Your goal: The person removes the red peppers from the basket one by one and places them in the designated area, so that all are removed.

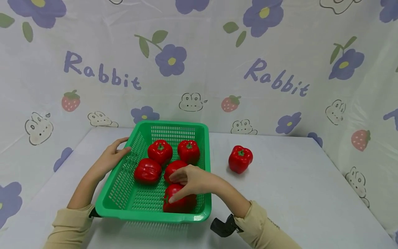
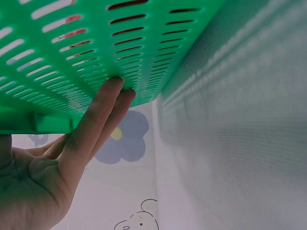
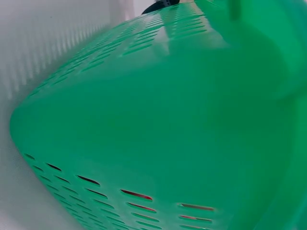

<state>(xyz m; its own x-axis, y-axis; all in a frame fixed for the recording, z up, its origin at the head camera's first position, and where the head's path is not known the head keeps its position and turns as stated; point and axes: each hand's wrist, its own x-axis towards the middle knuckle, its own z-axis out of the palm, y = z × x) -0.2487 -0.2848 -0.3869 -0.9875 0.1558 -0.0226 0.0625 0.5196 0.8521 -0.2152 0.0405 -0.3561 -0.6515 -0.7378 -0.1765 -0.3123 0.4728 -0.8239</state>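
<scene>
A: Green plastic, slotted all over: the basket (image 1: 141, 207) sits on the pale table (image 1: 295, 193), in front of the person. Five red peppers lie inside it. Two stand at the back, one (image 1: 160, 151) left and one (image 1: 188, 150) right. Two lie in the middle, one (image 1: 147, 171) left and one (image 1: 172, 169) right, and the near pepper (image 1: 179, 203) rests against the front wall.

B: And the hands?

A: The right hand (image 1: 192, 180) reaches over the basket's right rim. Its fingers curve down onto the near pepper, and a fingertip (image 1: 172, 199) touches its top. Whether they truly grip it or only rest there cannot be told; the right wrist view shows just the basket's green wall (image 3: 158, 124).

B: The left?

A: The left hand (image 1: 109, 159) lies against the basket's left wall from outside, fingers (image 2: 103, 115) straight and close together, tips flat on the slots. It holds nothing.

B: Anything outside the basket?

A: A sixth pepper (image 1: 240, 159) stands alone on the table, to the right of the basket and apart from it. Behind hangs a cloth (image 1: 280, 79) printed with flowers, rabbits and strawberries.
</scene>
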